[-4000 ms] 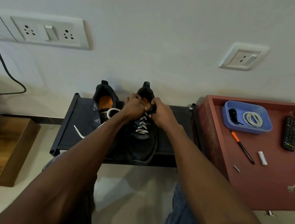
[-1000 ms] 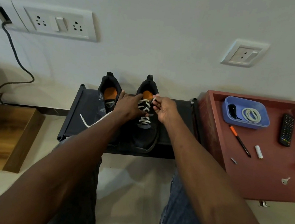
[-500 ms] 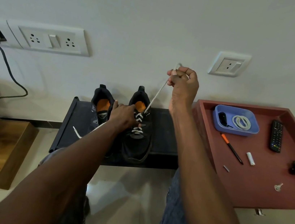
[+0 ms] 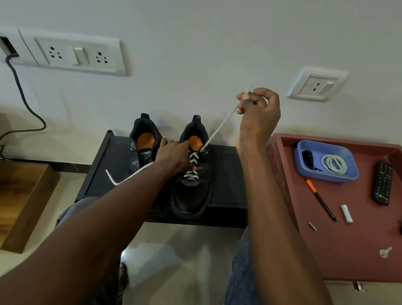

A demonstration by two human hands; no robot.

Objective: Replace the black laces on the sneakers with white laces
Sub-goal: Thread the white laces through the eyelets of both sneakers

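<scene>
Grip, right hand: raised before the wall, fingers curled, pinching the free end of the white lace, drawn taut up from the top eyelets.
Grip, left hand: rests flat on the right-side sneaker, fingers fairly straight over its tongue.
Sneakers: two, black with orange insoles, side by side on the black shelf; the left-side sneaker stands just beside the hand.
Lace rows: four white crossings counted on the right-side sneaker.
Other lace end: trails left across the shelf.
Red tray: one blue dish holding one coiled white lace; one remote, one pen, one key.
Wall sockets: two plates.
</scene>
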